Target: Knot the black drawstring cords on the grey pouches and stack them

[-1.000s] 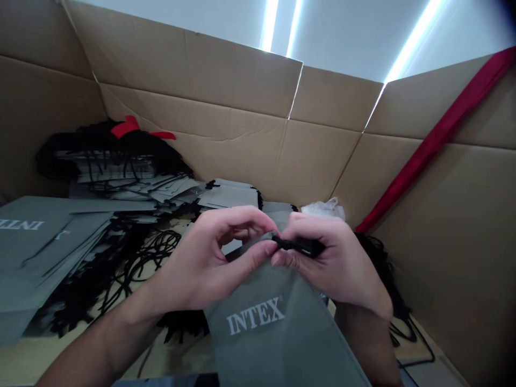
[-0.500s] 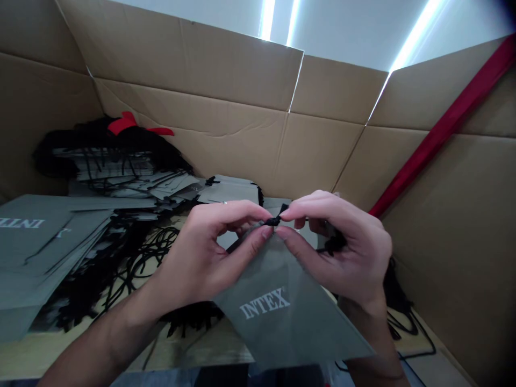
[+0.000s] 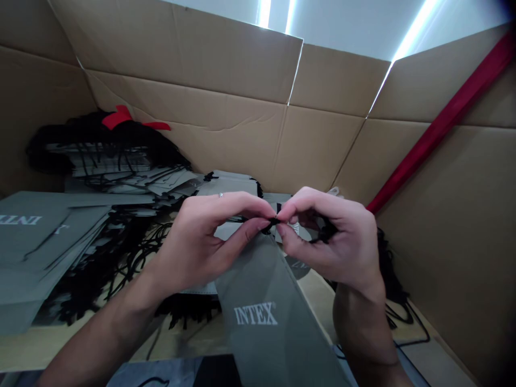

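A grey fabric pouch (image 3: 264,285) printed INTEX hangs from a black cord (image 3: 272,222) at its top corner. My left hand (image 3: 215,236), a ring on one finger, pinches the cord's knotted part between thumb and forefinger. From the other side my right hand (image 3: 328,231) pinches the same cord close to the knot, the fingertips of both hands almost touching. More black cord is bunched inside the curled fingers of my right hand. A short black end sticks up between the hands. The exact shape of the knot is partly covered by my fingertips.
Stacked grey pouches (image 3: 24,258) with black cords lie at the left. Behind them rises another pile (image 3: 108,156) with red strips on top. Cardboard walls (image 3: 226,102) enclose the wooden table (image 3: 189,344); a red band (image 3: 443,121) slants along the right one. Black cords (image 3: 393,279) lie at right.
The pouch has swung from a slanted, spread position to hanging more upright and lower. Both hands remain pinched at the cord, and my right hand has shifted slightly left.
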A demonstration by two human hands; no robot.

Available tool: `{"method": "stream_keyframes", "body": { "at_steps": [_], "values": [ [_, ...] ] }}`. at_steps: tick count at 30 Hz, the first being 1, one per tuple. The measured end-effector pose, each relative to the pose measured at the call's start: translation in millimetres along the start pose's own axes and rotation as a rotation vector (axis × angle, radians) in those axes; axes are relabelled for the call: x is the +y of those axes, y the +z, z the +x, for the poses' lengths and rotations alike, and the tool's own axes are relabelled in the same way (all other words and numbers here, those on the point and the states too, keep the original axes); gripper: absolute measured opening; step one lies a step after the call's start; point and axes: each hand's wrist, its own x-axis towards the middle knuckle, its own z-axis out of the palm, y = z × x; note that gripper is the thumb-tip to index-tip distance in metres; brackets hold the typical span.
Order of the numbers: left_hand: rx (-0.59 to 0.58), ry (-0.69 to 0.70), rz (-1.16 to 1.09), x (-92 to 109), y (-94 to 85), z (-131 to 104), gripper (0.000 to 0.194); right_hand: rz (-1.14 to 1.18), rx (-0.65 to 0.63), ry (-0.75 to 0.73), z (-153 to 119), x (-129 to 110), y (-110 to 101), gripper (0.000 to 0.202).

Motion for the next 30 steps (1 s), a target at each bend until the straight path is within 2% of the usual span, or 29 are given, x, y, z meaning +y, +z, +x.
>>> {"method": "stream_keyframes", "body": {
  "at_steps": [4,8,10,13,18,25,27,30],
  "values": [
    [0.004,0.096,0.033,-5.9,1.5,-2.1,0.019,0.040,-0.032,0.034,1.5,-1.0,-2.2,0.021],
    [0.033,0.299,0.089,-10.5,7.3,-4.0,0.023,0.049,-0.060,0.023,1.2,-4.1,-4.5,0.021],
    [0.032,0.342,0.129,-11.4,9.6,-4.9,0.022,0.047,-0.071,0.018,0.4,-4.3,-4.8,0.023],
    [-0.023,0.308,0.166,-11.0,9.8,-5.8,0.024,0.028,-0.067,0.006,-0.7,-3.3,-3.5,0.024],
    [-0.052,0.278,0.056,-11.3,5.4,-3.4,0.026,0.068,-0.030,0.014,-0.3,-3.6,1.5,0.024],
    [-0.031,0.221,-0.164,-19.7,6.4,2.5,0.021,0.324,-0.020,0.188,5.6,-2.4,8.5,0.018],
    [-0.007,0.252,-0.088,-19.5,6.8,2.0,0.021,0.303,0.008,0.211,5.6,-2.2,8.7,0.017],
    [0.025,0.391,0.185,-13.2,5.4,-3.9,0.025,0.160,0.053,0.185,1.9,-3.2,7.0,0.018]
  ]
}}
